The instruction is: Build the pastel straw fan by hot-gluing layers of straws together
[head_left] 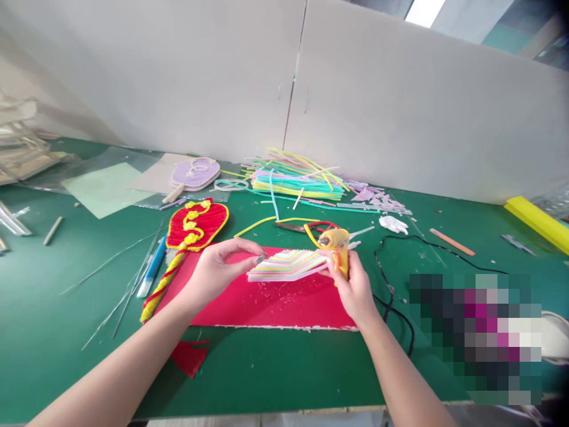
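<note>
Flat panel of pastel, fuzzy bent stems (pixel 284 267) lies between the hands on a matte red rectangular sheet (pixel 267 308), which probably keeps glue off the green tabletop (pixel 275 370). Loose pastel stems (pixel 297 181) lie beyond the hands, seemingly as reachable stock. Right hand (pixel 353 290) wraps the handle of a yellow plastic glue gun (pixel 336 240), held upright, perhaps keeping the nozzle off the stems. Left hand (pixel 226 264): thumb and fingers curled nearly together by the panel's left end; cannot tell whether anything is pinched.
</note>
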Demonstrator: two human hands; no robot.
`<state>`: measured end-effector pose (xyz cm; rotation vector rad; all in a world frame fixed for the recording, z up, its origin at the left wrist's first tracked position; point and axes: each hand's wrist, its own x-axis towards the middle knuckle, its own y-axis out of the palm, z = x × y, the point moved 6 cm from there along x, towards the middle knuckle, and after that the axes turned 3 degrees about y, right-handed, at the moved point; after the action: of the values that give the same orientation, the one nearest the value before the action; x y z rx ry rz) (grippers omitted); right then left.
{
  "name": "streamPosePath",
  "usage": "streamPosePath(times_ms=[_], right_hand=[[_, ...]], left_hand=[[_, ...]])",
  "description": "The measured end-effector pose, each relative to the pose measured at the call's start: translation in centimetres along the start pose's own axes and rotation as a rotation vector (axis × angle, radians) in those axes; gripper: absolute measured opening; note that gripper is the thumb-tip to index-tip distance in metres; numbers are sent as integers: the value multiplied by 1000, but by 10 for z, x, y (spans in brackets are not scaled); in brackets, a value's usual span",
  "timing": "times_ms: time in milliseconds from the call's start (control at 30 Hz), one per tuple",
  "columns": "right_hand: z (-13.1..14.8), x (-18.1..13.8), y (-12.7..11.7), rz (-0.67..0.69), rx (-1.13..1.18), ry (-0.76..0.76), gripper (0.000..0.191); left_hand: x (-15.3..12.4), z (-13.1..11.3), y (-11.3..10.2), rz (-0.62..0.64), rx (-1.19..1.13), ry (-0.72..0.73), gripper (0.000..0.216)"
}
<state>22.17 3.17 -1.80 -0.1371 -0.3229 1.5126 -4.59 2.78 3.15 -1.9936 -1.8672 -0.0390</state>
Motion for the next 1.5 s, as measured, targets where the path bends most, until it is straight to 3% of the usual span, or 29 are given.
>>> streamPosePath(times_ms=[133,233,433,567,633,767,1133,1267,1500], right_hand=[[2,0,0,-2,-3,-6,31],[3,-1,0,-3,1,-7,31],[4,-2,-1,-29,-29,-7,33],[6,-3,2,-9,12,-4,33],[7,-3,4,8,32,-4,32],[10,-5,8,37,44,-28,30],[24,-12,-5,-127,-113,-128,20],[28,-11,-7,-197,-230,-87,27],[41,-15,5,-137,-244,-63,33]], left_hand=[[-2,0,1,10,-14,3,17],[-3,-5,2,48,23,86,12],[-14,-26,27,285,341,442,26],[-19,-22,50,342,598,488,46],[-19,-16,58,335,679,498,53],[-17,-5,60,291,739,489,39],[-19,-15,33,94,776,570,27],[-16,-15,32,88,797,558,26],[-15,-14,40,128,784,569,24]])
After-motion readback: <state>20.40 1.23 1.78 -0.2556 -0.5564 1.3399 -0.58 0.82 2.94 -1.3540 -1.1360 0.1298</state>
